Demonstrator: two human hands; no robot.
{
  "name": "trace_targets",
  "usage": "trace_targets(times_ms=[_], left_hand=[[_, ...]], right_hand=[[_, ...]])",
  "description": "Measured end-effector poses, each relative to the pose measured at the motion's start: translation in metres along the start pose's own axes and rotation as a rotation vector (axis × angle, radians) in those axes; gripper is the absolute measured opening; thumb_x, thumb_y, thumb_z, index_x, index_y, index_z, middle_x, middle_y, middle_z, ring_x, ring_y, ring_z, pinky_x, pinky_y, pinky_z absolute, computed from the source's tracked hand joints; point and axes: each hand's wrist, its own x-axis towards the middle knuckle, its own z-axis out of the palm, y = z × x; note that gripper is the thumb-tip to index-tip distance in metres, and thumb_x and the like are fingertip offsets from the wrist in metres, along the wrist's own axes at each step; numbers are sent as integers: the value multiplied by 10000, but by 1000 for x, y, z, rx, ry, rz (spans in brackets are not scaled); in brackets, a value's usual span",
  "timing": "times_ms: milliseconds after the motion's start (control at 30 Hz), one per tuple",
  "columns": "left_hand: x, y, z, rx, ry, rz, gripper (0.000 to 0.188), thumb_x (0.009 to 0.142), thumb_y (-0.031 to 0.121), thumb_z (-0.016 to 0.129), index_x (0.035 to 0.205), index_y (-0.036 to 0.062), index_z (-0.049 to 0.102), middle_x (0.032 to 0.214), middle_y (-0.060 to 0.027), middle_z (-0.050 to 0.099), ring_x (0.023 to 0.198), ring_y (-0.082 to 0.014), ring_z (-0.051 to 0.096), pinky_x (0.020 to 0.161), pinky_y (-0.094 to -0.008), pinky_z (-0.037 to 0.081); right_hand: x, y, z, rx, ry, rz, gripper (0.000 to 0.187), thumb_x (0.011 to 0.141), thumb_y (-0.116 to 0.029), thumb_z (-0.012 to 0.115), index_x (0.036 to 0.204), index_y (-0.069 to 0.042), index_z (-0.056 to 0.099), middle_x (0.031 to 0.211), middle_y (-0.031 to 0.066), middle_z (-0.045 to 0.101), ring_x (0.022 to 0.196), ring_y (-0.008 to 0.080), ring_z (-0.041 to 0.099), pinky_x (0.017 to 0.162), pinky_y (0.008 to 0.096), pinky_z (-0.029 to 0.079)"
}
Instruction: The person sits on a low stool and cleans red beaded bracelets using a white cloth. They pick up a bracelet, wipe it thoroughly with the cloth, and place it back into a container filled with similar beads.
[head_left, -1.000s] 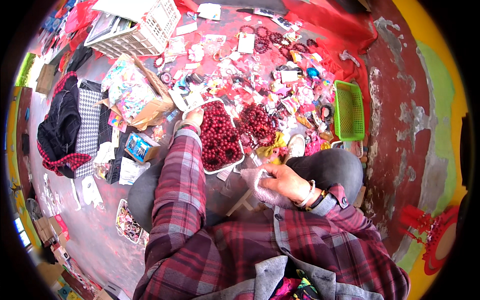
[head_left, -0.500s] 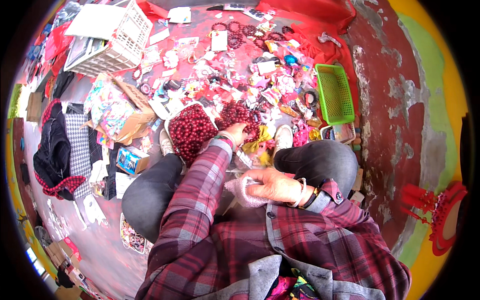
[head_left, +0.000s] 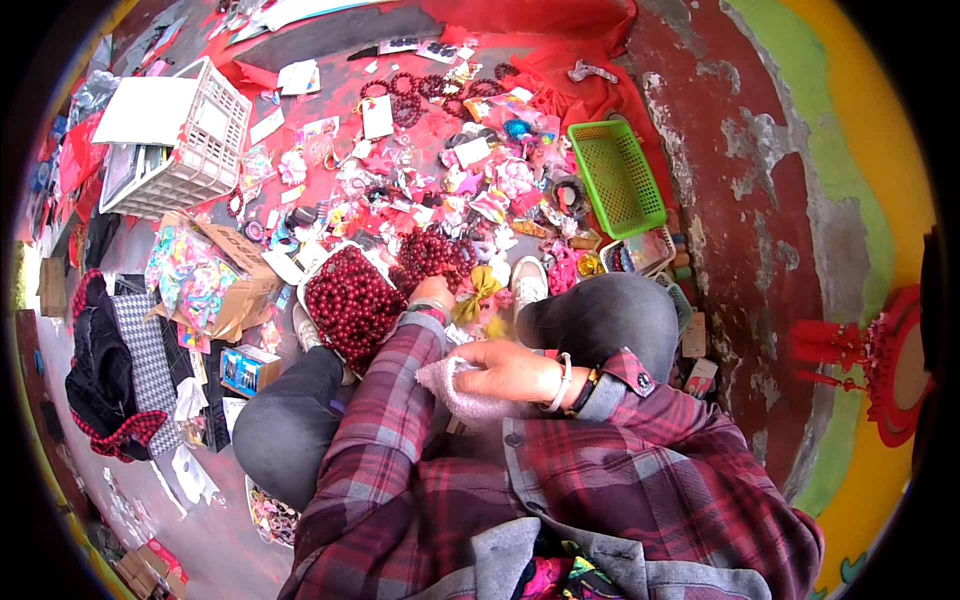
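My left hand (head_left: 435,292) reaches down to the near edge of a loose heap of dark red bead strings (head_left: 432,256). Its fingers look curled, and what they hold is hidden among the beads. Just left of it stands a white basket (head_left: 303,292) filled with dark red round beads (head_left: 352,308). My right hand (head_left: 505,372) is closed round a pinkish-grey fuzzy cloth (head_left: 447,390) in front of my body, between my knees. A yellow-gold bow (head_left: 480,290) lies right of my left hand.
Hair ornaments and packets (head_left: 475,185) cover the floor ahead. A green basket (head_left: 618,180) stands at the right by a peeling red wall (head_left: 740,250). Left are a white crate (head_left: 205,130), a carton of colourful packets (head_left: 235,300) and a dark jacket (head_left: 105,370).
The view has shifted, so the surroundings sit further left. My left hand has drawn slightly back from the bead heap toward me. The cloth stays in my right hand.
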Motion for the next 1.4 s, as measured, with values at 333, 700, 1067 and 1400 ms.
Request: trace_targets(times_ms=[333,700,1067,1400], left_hand=[[-105,6,-114,-1262,36,379,109,756,133,682,791,57,611,724,-37,599,692,-132,572,666,-285,465],[-277,-9,-239,-2123,164,1009,307,864,340,543,1008,70,577,1147,-171,571,1120,-343,509,920,-530,397],[-297,15,-220,-2217,145,812,414,936,395,405,1157,65,519,1200,-169,525,1087,-334,509,921,-500,413],[-249,35,-190,-2241,26,830,365,941,338,380,1083,58,565,1045,-83,618,967,-208,597,863,-345,469]], right_hand=[[-13,-13,6,-47,-273,-125,239,850,-185,549,1024,-24,583,883,25,609,835,100,528,763,270,449],[-63,-87,4,635,503,-790,296,871,-273,551,1015,-18,512,872,98,591,799,223,593,748,362,493],[13,-136,-18,-597,544,-693,266,868,-294,529,1053,-103,530,973,28,599,872,187,593,718,334,503],[80,-116,28,-698,473,-944,422,907,-217,389,1312,-101,414,1316,197,407,1278,422,281,1083,440,193]])
